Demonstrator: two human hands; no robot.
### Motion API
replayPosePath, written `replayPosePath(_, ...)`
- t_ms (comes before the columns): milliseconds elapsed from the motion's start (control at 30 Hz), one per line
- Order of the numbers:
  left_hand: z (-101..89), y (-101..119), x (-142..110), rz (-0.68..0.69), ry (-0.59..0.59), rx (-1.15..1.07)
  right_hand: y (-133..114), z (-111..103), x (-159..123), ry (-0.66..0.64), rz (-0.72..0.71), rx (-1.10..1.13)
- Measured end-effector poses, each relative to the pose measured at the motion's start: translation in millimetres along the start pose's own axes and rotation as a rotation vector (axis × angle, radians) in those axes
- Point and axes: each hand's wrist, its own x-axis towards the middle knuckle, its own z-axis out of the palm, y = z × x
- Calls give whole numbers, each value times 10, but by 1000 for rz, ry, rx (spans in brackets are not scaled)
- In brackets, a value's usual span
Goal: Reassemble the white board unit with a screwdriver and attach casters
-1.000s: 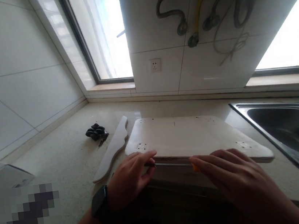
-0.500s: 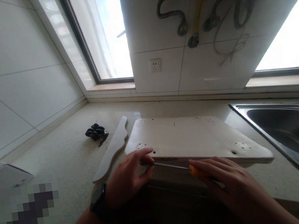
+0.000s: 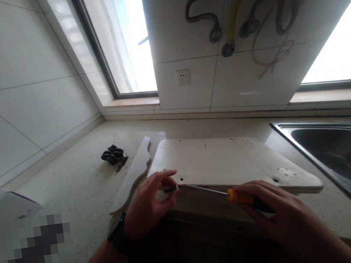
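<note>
In my right hand (image 3: 270, 211) is a screwdriver (image 3: 234, 196) with an orange and black handle, its metal shaft pointing left. The shaft's tip lies close to the near edge of a white board (image 3: 211, 161), which lies flat on the counter with several holes along its edges. My left hand (image 3: 154, 199), with a dark watch on the wrist, pinches a small dark screw-like piece (image 3: 177, 187) with a pale round end, at the board's front left. A small gap shows between the screwdriver's tip and this piece. Most of the piece is hidden by my fingers.
A white wavy-edged strip (image 3: 132, 176) lies left of the board. Beyond it are several black casters (image 3: 112, 155) with small screws (image 3: 122, 163) beside them. A steel sink (image 3: 336, 149) is set in the counter at the right. A white box (image 3: 7, 203) stands at the left.
The screwdriver has drawn back to the right, and its tip has come away from my left fingers. The small piece's pale end now shows there. The board has stayed in place.
</note>
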Motion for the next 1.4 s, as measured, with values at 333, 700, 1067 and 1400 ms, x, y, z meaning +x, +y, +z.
replayPosePath(333, 75, -93, 310, -355, 140, -264, 143, -5, -104, 176, 223, 33)
replayPosePath(700, 155, -22, 389, -322, 66, -65, 184, 99, -80, 181, 252, 89)
replayPosePath(1067, 224, -81, 362, -269, 68, 23, 247, 143, -85, 170, 193, 55)
replayPosePath(1400, 211, -69, 340, -143, 7, 206, 245, 120, -122, 156, 199, 27)
